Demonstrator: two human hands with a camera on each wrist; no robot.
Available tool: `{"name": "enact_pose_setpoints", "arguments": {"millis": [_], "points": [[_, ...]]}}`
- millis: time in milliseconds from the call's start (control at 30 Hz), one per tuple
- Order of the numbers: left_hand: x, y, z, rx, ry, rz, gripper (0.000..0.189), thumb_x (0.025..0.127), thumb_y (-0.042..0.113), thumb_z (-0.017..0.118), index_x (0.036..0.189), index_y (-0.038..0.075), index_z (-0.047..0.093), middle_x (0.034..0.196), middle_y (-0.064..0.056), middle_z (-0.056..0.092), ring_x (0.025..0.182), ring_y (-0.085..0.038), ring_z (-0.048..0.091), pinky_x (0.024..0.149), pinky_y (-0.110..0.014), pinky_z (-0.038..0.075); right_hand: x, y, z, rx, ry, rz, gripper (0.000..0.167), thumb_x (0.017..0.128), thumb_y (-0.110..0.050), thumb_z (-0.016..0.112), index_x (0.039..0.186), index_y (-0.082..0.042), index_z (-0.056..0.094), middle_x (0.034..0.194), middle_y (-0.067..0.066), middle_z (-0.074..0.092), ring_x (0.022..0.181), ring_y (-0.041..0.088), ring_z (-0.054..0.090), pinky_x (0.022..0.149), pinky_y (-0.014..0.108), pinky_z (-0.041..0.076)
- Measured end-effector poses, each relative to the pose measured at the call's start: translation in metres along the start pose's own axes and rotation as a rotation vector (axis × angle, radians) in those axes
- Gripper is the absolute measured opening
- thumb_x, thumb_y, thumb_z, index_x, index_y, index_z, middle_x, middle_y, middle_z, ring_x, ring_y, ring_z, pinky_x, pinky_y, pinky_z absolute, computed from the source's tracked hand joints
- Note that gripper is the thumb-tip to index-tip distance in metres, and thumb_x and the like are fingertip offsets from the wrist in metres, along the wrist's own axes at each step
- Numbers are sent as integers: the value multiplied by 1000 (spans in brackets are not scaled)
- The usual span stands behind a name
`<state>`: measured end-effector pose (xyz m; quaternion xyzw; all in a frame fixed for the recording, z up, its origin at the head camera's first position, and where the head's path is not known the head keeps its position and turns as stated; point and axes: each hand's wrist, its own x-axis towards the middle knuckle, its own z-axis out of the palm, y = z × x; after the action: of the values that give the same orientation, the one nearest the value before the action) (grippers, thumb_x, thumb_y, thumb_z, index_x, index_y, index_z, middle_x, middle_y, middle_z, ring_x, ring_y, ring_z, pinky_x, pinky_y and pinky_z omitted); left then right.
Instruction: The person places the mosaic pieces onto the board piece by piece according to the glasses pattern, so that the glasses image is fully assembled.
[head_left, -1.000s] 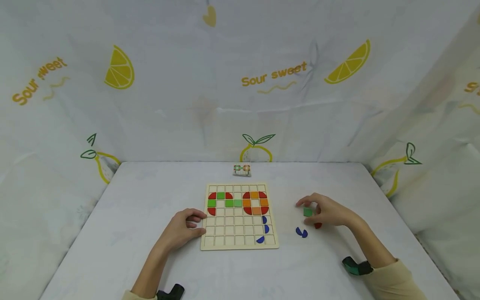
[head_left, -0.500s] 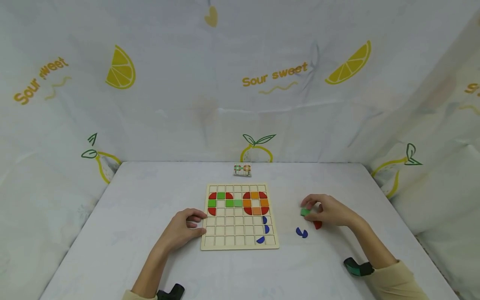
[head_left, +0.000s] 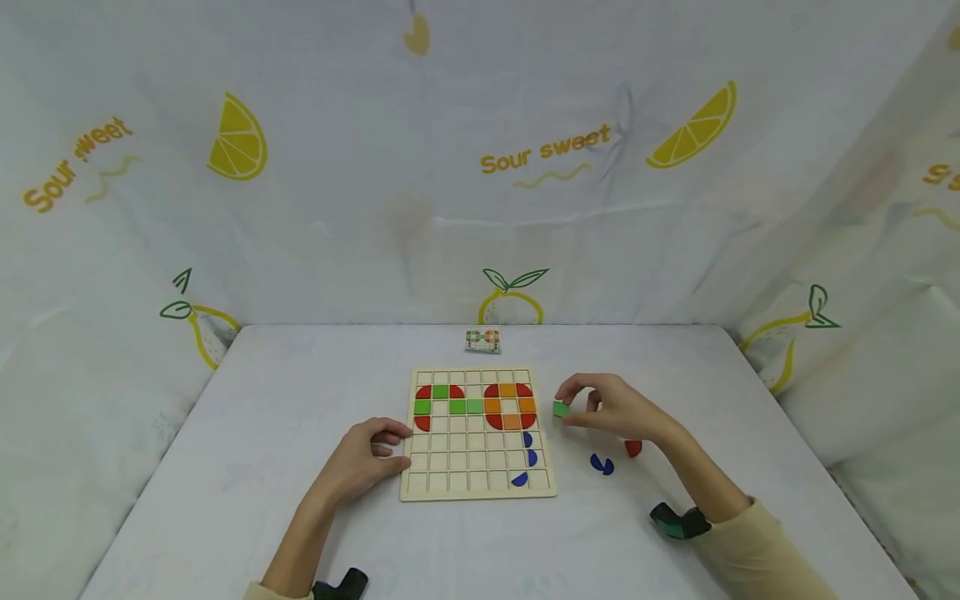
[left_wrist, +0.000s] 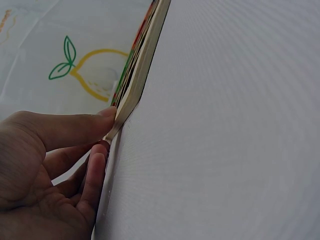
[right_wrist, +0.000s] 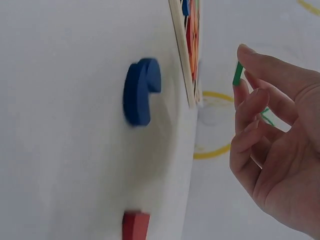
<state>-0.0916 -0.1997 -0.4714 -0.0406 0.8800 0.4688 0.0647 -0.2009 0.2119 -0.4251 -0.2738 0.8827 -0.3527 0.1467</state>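
My right hand (head_left: 618, 407) pinches a green square tile (head_left: 561, 409) between thumb and fingers, just right of the wooden grid board (head_left: 450, 483). In the right wrist view the green tile (right_wrist: 238, 73) is seen edge-on, held above the table. On the board, red quarter-round, green and orange pieces fill cells in the upper rows. Several blue half-round pieces (head_left: 532, 457) lie in its lower right part. My left hand (head_left: 363, 462) rests against the board's left edge, thumb and forefinger spread apart. The left wrist view shows the thumb (left_wrist: 75, 130) touching the board's rim.
Two blue half-round pieces (head_left: 602, 464) and a red piece (head_left: 633, 448) lie on the white table right of the board. A small card with a printed pattern (head_left: 483, 339) stands behind the board. A white cloth with lemon prints (head_left: 360, 192) hangs at the back.
My right hand has closed on the green tile, lifted it and carried it left towards the board. The red piece lies uncovered behind it. My left hand stays in place.
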Motion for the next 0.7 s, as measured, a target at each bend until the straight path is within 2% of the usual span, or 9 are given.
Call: {"name": "enact_pose_setpoints", "arguments": {"millis": [233,367,567,700], "points": [[0,0,0,-4,2,2,38,84,11,91,119,12,77,115,-5,73,101,-17,68,92,-36,58,26,-32,20,-12,-53,-82,26,95,-20,85,117,-16,73,113,4,74,88,23,62,70,21,53],[0,0,1,-2,3,0,38,84,11,92,119,12,77,115,-5,73,101,-17,68,92,-35,58,41,-48,32,-15,-80,-113,25,95,-25,85,117,-19,74,112,1,74,81,18,60,68,22,51],[0,0,1,1,4,-3,37,84,11,91,119,12,77,115,-5,73,101,-17,68,92,-35,59,66,-66,52,-18,-127,-155,27,95,-21,86,118,-15,74,113,1,76,67,9,55,63,20,50],[0,0,0,-4,-2,2,37,85,12,91,119,12,77,116,-5,73,102,-17,68,93,-35,59,80,-73,64,-43,-153,-193,27,94,-23,86,118,-15,75,112,-1,77,68,9,54,64,20,49]]}}
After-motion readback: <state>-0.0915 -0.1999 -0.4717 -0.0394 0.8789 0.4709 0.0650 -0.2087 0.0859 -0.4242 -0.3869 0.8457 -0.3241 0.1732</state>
